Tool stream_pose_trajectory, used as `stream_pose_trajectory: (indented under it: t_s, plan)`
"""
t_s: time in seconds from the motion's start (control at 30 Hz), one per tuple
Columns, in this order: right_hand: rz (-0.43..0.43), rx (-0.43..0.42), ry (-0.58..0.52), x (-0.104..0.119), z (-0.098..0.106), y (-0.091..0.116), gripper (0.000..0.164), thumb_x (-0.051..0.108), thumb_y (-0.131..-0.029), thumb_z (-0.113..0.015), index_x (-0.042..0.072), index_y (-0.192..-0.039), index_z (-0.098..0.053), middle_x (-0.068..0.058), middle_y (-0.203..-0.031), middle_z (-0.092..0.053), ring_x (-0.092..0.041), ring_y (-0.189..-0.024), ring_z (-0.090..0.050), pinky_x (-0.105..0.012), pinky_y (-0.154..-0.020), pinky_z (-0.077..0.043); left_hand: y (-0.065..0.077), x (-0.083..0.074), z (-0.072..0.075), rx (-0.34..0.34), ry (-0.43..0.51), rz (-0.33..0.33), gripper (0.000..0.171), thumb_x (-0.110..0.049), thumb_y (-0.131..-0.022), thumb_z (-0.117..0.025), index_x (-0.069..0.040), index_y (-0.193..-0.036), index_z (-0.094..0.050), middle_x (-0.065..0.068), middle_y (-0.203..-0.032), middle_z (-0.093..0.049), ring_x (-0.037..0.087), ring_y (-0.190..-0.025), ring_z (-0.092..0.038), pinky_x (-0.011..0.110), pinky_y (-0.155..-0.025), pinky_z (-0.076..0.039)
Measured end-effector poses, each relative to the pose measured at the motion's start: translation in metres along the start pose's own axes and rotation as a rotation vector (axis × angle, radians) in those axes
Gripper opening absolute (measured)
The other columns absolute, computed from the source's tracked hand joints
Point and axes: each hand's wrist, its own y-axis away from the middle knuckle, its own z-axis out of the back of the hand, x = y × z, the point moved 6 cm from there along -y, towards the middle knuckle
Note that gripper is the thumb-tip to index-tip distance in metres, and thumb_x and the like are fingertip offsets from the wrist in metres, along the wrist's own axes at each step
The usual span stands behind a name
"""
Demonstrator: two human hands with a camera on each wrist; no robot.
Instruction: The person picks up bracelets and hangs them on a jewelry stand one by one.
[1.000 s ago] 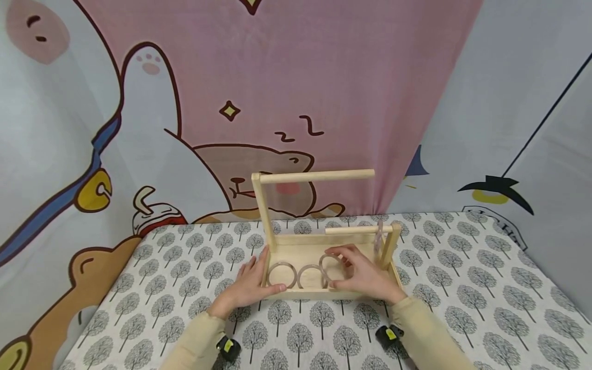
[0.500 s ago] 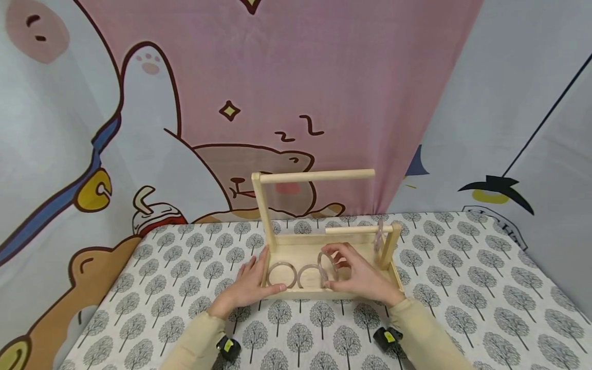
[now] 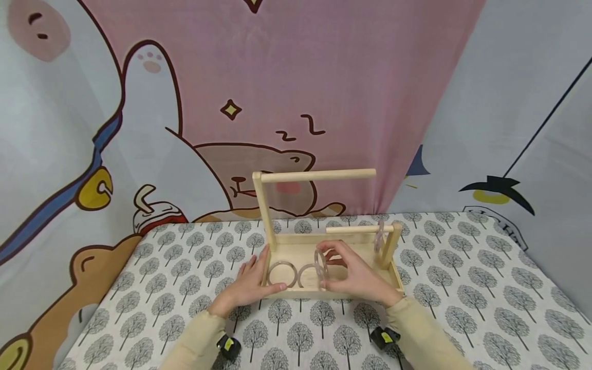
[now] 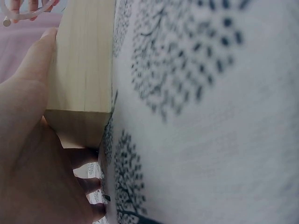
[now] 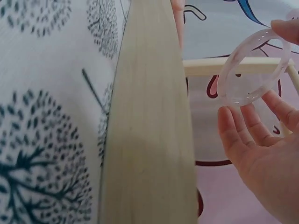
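Note:
Between its thumb and fingers, my right hand pinches a translucent pale bangle, held on edge above the tray of a wooden bangle stand. Just left of it, another bangle leans in the tray, partly hidden. A further bangle sits at the tray's left end, near my left thumb. My left hand rests on the stand's left front corner, thumb over the front wall and straight fingers along the left side. On the lower rod hangs one bangle, near the right post.
A taller post at the stand's left carries a bare upper rod reaching right. The tree-print tablecloth lies under the stand. A cartoon curtain hangs behind the table.
My right hand has shifted slightly left with its bangle. The bangle has turned from nearly facing the head camera to almost edge-on. My left hand has stayed in place.

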Motion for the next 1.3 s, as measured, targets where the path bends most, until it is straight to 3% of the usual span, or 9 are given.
stream_pose_trajectory:
  t_s: [0.2, 0.43, 0.73, 0.9, 1.13, 1.3]
  plan:
    - [0.037, 0.004, 0.030, 0.014, -0.002, -0.004, 0.072, 0.014, -0.072, -0.085, 0.018, -0.134, -0.048, 0.002, -0.126, -0.054, -0.020, -0.119, -0.052, -0.046, -0.104, -0.039, -0.001, -0.001, 0.001, -0.004, -0.002, -0.009, 0.110, -0.056, -0.085, -0.066, -0.002, -0.154, -0.001, 0.024, -0.155, -0.018, 0.050, -0.140, -0.008, 0.065, -0.109, -0.003]
    - [0.128, 0.018, 0.051, 0.033, -0.003, -0.009, 0.069, 0.015, -0.071, -0.084, 0.011, -0.131, -0.050, 0.001, -0.126, -0.054, -0.018, -0.119, -0.051, -0.042, -0.104, -0.040, -0.001, -0.001, 0.001, -0.006, 0.002, -0.011, 0.109, -0.056, -0.085, -0.066, -0.001, -0.154, -0.002, 0.024, -0.154, -0.019, 0.051, -0.139, -0.008, 0.066, -0.109, -0.004]
    - [0.153, -0.011, 0.185, 0.054, 0.005, -0.010, 0.072, 0.021, -0.071, -0.085, 0.016, -0.133, -0.049, 0.006, -0.128, -0.053, -0.017, -0.118, -0.051, -0.043, -0.102, -0.041, 0.000, -0.002, 0.001, -0.009, 0.002, -0.010, 0.109, -0.055, -0.085, -0.066, 0.000, -0.153, -0.002, 0.025, -0.154, -0.019, 0.051, -0.139, -0.009, 0.066, -0.109, -0.004]
    - [0.225, -0.029, 0.230, 0.066, 0.014, -0.013, 0.072, 0.022, -0.073, -0.083, 0.013, -0.134, -0.047, 0.003, -0.129, -0.052, -0.020, -0.119, -0.051, -0.044, -0.102, -0.042, 0.000, -0.001, 0.000, -0.013, -0.004, -0.011, 0.110, -0.055, -0.085, -0.067, 0.001, -0.153, -0.001, 0.025, -0.154, -0.020, 0.051, -0.139, -0.009, 0.066, -0.109, -0.003]
    - [0.306, -0.055, 0.234, 0.072, 0.026, -0.020, 0.072, 0.015, -0.069, -0.085, 0.005, -0.131, -0.049, -0.005, -0.126, -0.056, -0.021, -0.118, -0.052, -0.038, -0.102, -0.043, 0.000, 0.001, -0.002, -0.008, -0.015, -0.007, 0.110, -0.055, -0.085, -0.066, 0.000, -0.153, -0.001, 0.025, -0.154, -0.020, 0.050, -0.139, -0.009, 0.066, -0.109, -0.003]
    - [0.309, -0.053, 0.218, 0.070, 0.032, -0.023, 0.069, 0.011, -0.069, -0.085, 0.006, -0.129, -0.051, -0.005, -0.121, -0.058, -0.020, -0.116, -0.053, -0.038, -0.101, -0.044, 0.000, 0.001, -0.002, -0.008, -0.013, -0.009, 0.110, -0.056, -0.085, -0.066, 0.000, -0.154, -0.001, 0.025, -0.154, -0.020, 0.050, -0.140, -0.009, 0.066, -0.109, -0.004]
